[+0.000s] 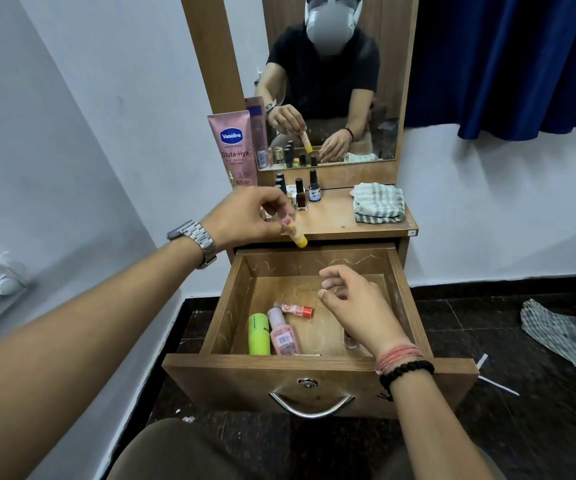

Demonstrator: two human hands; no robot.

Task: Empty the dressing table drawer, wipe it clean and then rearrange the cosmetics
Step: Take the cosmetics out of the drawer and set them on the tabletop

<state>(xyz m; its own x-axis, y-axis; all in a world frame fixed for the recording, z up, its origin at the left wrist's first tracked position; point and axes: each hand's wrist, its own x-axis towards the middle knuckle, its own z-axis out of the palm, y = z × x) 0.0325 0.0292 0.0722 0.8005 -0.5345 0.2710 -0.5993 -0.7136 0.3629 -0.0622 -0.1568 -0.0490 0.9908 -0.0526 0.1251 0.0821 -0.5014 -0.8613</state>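
Note:
The wooden drawer [225, 306] of the dressing table stands pulled open. Inside lie a green tube [258, 334], a pink bottle [282, 336] and a small red-capped tube [295, 309]. My left hand [245, 218] pinches a small yellow-ended tube [296, 235] above the drawer's back edge, near the tabletop. My right hand [352, 299] hovers over the drawer's right half, fingers loosely curled and holding nothing. A small clear item [350, 341] lies half hidden under my right wrist.
On the tabletop [331, 220] stand a pink Vaseline tube [236, 147], several nail polish bottles [305, 192] and a folded checked cloth [378, 202]. A mirror [331, 81] rises behind. Another cloth [556, 336] lies on the dark floor at right. A white wall is on the left.

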